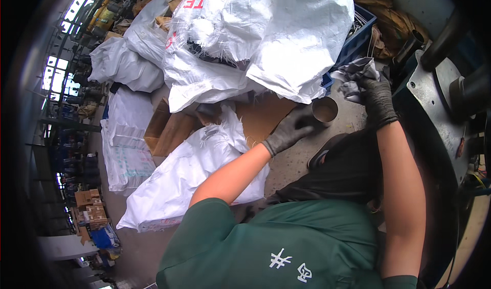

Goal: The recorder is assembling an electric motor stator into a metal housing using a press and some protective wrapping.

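Note:
My left hand (290,131), in a dark grey work glove, is closed on the side of a short round metal tube (325,110). The tube's open end faces up towards me, and part of its wall is hidden by my fingers. Off to the right, my right hand (378,96), gloved the same way, grips a crumpled grey sheet (356,78); whether it is cloth or paper I cannot tell. The sheet sticks out to the left of the fingers, above and apart from the tube.
Large white woven sacks (302,43) pile up ahead, beside a blue crate (353,41). Another white sack (184,171) lies at the left, by an open cardboard box (171,130). Close on the right stands a machine with a metal plate (434,92). Concrete floor (291,172) shows between.

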A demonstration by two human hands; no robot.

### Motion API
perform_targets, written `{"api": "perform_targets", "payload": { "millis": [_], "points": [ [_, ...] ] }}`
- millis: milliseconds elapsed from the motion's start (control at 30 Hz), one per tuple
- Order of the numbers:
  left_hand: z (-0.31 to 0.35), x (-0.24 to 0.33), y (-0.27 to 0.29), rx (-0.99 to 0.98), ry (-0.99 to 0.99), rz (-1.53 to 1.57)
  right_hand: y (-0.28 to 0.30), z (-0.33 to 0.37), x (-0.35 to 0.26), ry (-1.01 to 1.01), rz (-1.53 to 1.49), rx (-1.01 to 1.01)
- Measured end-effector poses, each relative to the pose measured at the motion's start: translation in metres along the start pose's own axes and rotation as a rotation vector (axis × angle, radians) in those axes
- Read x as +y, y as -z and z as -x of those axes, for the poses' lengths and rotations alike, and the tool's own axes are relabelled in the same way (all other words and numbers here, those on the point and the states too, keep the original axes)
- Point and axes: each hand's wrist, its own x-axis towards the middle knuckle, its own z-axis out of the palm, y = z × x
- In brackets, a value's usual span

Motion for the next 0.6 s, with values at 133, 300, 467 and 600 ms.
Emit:
{"api": "perform_targets", "payload": {
  "millis": [133, 300, 467, 600],
  "points": [
    [0.101, -0.127, 0.028, -0.552, 0.475, -0.426, -0.003, 0.001, 0.007, 0.051, 0.150, 0.047],
    [0.191, -0.179, 0.084, -0.285, 0.474, -0.841, 0.001, 0.015, 0.001, -0.031, -0.073, -0.123],
    [0.216, -0.239, 0.128, -0.094, 1.042, -0.745, -0.003, 0.020, -0.003, 0.025, 0.309, -0.088],
    [0.162, -0.262, 0.114, 0.112, 0.949, -0.558, 0.017, 0.021, -0.002, 0.003, 0.344, -0.022]
  ]
}}
